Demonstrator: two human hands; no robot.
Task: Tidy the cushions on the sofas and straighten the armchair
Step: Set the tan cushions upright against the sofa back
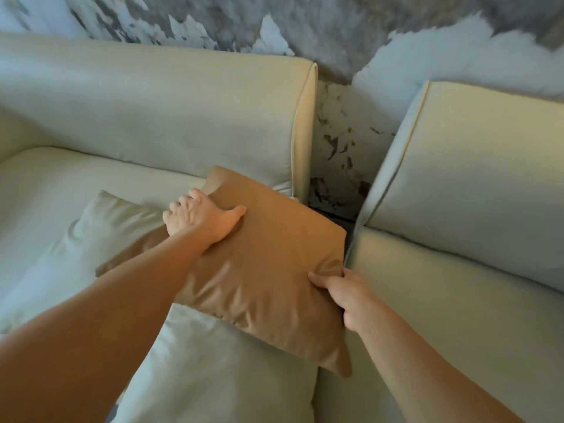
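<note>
A tan cushion lies tilted at the right end of the cream sofa, on top of two cream cushions. My left hand grips its upper left edge, fingers curled over the side and thumb on top. My right hand pinches its right edge close to the corner. One cream cushion sticks out to the left under the tan one. Another cream cushion lies in front, partly under it.
A second cream sofa stands at an angle on the right, its seat touching the first one's corner. Between their backs a gap shows the marbled grey-white floor. A fluffy white-grey rug lies beyond.
</note>
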